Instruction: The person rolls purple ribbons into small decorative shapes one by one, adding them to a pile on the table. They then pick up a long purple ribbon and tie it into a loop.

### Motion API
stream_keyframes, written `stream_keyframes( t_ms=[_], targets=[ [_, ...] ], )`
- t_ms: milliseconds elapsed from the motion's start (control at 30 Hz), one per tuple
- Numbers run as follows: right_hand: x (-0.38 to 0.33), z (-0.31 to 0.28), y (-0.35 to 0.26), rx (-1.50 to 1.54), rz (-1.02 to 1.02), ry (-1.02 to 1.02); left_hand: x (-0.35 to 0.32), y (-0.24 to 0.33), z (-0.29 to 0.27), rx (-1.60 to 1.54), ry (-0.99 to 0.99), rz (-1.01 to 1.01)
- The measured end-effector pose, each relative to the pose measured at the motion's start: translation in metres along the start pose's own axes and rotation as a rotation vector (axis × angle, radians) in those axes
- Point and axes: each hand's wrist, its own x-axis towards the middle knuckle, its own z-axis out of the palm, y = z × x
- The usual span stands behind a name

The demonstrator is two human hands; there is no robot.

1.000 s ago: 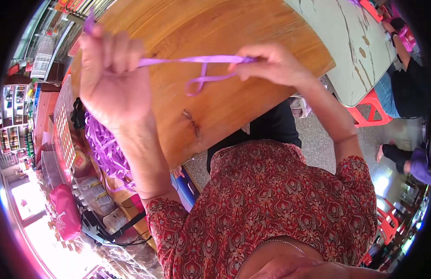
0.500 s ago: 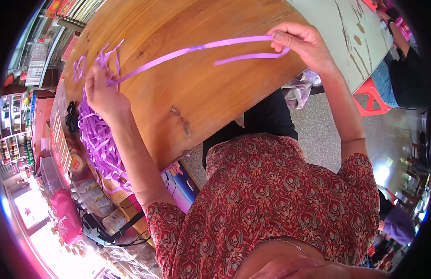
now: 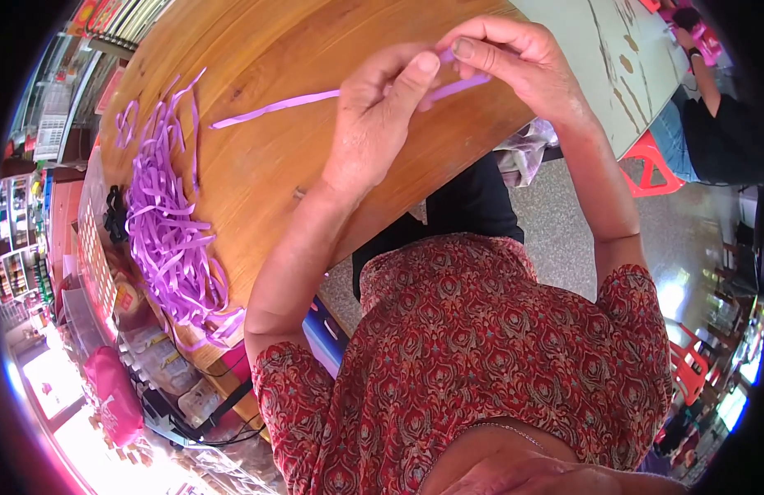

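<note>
A narrow purple ribbon runs between my two hands above the wooden table. My right hand pinches it between thumb and fingers, and a folded-back length shows under those fingers. Close beside it, my left hand is closed around the ribbon, with the thumb pointing toward the right fingertips. One loose end sticks out to the left of my left hand. The exact spot where the fingertips meet is partly hidden. A heap of purple ribbons lies along the table's left edge, apart from both hands.
The round wooden table fills the middle, meeting a pale marbled table at right. A crumpled cloth hangs below the edge. A red stool stands near another person. Boxes and a pink bag are at left.
My left hand has left the ribbon heap and moved right, sliding up close to my right hand. The ribbon's left end now hangs free of the heap.
</note>
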Motion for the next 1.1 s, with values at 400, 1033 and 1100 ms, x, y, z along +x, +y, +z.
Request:
stream_keyframes(
  t_ms=[400,1033,1100],
  targets=[
    [-0.017,-0.020,0.025,-0.058,0.112,0.070,-0.002,-0.003,-0.088,0.989,0.165,0.175],
    [-0.024,-0.001,0.021,0.040,0.160,-0.007,0.005,-0.042,0.002,0.481,0.036,0.235],
    [-0.028,-0.001,0.030,-0.056,0.033,0.059,0.003,-0.035,0.002,0.429,0.040,0.171]
  ],
)
